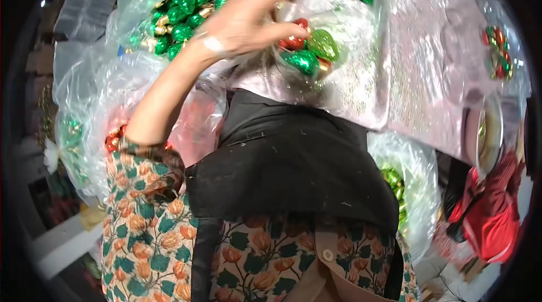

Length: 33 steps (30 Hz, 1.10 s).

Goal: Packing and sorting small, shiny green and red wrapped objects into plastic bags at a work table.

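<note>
My left hand (248, 22) reaches over the table, its fingers stretched out and apart and smeared by motion. Its thumb overlaps a shiny red bauble (293, 35); whether they touch I cannot tell. Beside that lie a light green bauble (323, 45) and a dark green bauble (302, 62), clustered on the glittery table cover (353, 90). Beyond and left of my wrist, many glossy green baubles with gold caps (184, 2) sit in a clear plastic bag. A white patch sticks to my left wrist. My right hand is not in view.
Red baubles (116, 137) show in a plastic bag at my left, and light green ones (394, 183) in another at my right. Finished-looking bauble clusters (497, 52) lie at the table's right side. A round container (489, 132) stands near the right edge, above red cloth (494, 211).
</note>
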Available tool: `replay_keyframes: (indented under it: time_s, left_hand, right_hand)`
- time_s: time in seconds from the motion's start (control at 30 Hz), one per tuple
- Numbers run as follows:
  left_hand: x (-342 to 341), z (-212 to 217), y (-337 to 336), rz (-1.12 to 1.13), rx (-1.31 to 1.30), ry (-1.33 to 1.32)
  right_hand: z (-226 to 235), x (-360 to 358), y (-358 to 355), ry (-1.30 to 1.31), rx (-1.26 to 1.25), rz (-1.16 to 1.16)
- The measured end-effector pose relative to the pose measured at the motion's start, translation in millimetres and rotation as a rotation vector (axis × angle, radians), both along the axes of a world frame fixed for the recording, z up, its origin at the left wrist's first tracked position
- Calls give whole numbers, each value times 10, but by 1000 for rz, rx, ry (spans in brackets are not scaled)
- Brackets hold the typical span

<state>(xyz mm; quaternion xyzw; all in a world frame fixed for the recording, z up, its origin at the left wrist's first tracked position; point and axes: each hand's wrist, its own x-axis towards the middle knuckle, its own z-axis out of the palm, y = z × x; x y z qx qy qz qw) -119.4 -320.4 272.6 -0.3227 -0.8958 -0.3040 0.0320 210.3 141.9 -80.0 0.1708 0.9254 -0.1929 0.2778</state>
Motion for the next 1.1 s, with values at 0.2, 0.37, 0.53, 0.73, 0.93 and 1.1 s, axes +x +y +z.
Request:
replay_keyframes:
  time_s: [0.2,0.37,0.53,0.73,0.93,1.1]
  left_hand:
    - [1250,-573,-2844,1135,376,-34]
    - [2399,-2279,-3651,1308,-464,-391]
    - [2967,-3449,-3779,1084,-682,-268]
    - [2515,-2628,-3112,1250,-1044,-161]
    - [2685,-2650,-3503,980,-973,-360]
    - [2797,-2806,-3790,876,-955,-252]
  right_hand:
    - [991,-344,226,145,-745,-758]
    - [2579,-2019,-770,391,-809,-411]
    - [2573,-4284,-1807,554,-246,446]
    - [1823,-5819,-1689,745,283,451]
    - [1823,-5546,-1810,697,404,596]
    - [1984,-5261,-1868,453,367,678]
